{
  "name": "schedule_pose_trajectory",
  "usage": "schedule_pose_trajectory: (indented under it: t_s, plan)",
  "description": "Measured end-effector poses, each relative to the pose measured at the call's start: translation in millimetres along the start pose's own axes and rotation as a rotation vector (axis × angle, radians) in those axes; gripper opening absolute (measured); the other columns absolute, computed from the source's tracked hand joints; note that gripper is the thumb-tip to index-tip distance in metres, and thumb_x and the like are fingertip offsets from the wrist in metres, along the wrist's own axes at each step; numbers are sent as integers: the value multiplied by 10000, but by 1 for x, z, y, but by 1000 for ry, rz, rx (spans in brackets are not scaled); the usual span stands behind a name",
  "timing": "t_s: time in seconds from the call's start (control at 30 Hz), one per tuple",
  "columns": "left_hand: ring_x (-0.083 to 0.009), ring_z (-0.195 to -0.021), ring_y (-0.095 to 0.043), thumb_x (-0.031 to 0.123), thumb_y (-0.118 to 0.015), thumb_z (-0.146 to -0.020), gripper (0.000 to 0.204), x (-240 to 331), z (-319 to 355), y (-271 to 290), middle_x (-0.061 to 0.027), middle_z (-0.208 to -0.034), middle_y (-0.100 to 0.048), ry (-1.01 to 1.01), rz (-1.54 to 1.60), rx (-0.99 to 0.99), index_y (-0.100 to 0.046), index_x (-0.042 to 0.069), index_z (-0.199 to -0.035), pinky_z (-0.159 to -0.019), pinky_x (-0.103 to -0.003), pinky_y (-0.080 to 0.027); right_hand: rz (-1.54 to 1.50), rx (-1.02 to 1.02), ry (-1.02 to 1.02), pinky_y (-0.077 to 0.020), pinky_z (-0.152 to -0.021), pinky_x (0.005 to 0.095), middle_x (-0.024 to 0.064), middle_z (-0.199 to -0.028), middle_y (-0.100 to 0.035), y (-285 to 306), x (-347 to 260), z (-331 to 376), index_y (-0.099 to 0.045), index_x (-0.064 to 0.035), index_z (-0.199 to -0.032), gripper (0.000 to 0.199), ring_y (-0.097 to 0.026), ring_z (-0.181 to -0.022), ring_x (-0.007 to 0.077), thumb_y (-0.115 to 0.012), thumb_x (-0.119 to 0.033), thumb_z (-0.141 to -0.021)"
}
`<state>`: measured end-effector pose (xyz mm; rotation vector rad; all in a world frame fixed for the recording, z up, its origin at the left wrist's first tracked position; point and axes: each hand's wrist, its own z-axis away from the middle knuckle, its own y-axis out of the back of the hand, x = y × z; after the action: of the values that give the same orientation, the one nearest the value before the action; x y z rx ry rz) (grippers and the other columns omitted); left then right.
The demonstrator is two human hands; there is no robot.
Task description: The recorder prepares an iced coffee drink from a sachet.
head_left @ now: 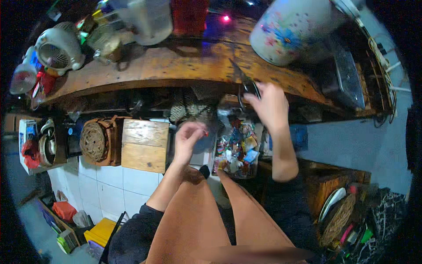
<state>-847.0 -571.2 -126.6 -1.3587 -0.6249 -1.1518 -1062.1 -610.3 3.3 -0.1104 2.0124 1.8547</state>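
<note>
My right hand (pixel 271 108) is at the front edge of the wooden table, its fingers on the black handles of a pair of scissors (pixel 247 83). The scissors' dark blades point away over the tabletop. Nearer to me and to the left, my left hand (pixel 188 140) is closed in a pinch above my lap. A tiny red piece (pixel 206 133) shows at its fingertips, too small and blurred to name. Between and below my hands, a box of colourful wrappers and scraps (pixel 237 152) stands under the table edge.
On the wooden table (pixel 176 61) stand a white flowered container (pixel 285 33), a clear plastic tub (pixel 151 22) and a white fan-like object (pixel 59 48). A wooden stool (pixel 145 145) and a woven basket (pixel 94 143) sit left of my legs. A wooden cabinet (pixel 325 189) is at right.
</note>
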Motion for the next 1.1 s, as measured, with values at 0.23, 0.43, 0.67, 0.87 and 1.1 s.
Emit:
schedule_pose_trajectory:
  t_s: [0.23, 0.43, 0.67, 0.87, 1.1]
  plan:
    - [-96, -751, -492, -4, -601, -715, 108, 76, -3, 59, -13, -797, -503, -339, 84, 244, -528, 48, -776, -695, -219, -398, 263, 212, -90, -472, -629, 392, 125, -746, -602, -55, -79, -92, -642, -80, -773, 315, -585, -724, 299, -644, -372, -654]
    - [-65, -671, -501, -10, -603, -728, 87, 157, -45, 102, -11, -768, -536, -561, -46, 366, -550, 21, -789, -620, -180, -408, -654, 197, 380, -461, -579, 267, 89, -804, -589, -67, -195, -43, -613, -37, -830, 218, -576, -693, 172, -602, -241, -753]
    - [-57, -646, -526, 92, -631, -738, 176, 243, -115, 139, -22, -724, -581, -658, -268, 282, -583, 5, -884, -578, -181, -421, -1542, 79, 374, -469, -638, 204, 76, -791, -597, -97, -302, -72, -521, 24, -897, 218, -573, -702, 99, -636, -20, -717]
    - [-135, -745, -538, 103, -589, -767, 202, 306, -135, 146, -59, -870, -560, -797, -604, 95, -556, 28, -950, -685, -264, -431, -1409, 24, 199, -459, -598, 231, 108, -724, -593, -80, -321, -129, -549, 40, -874, 165, -581, -719, 149, -582, -81, -767]
    - [-168, -712, -558, 29, -634, -693, 85, 322, -161, 164, -77, -810, -545, -871, -1102, 46, -596, -12, -757, -625, -256, -456, -1387, -397, -20, -488, -527, 236, 129, -779, -591, -62, -326, -161, -543, 78, -912, 235, -578, -608, 161, -562, -115, -780]
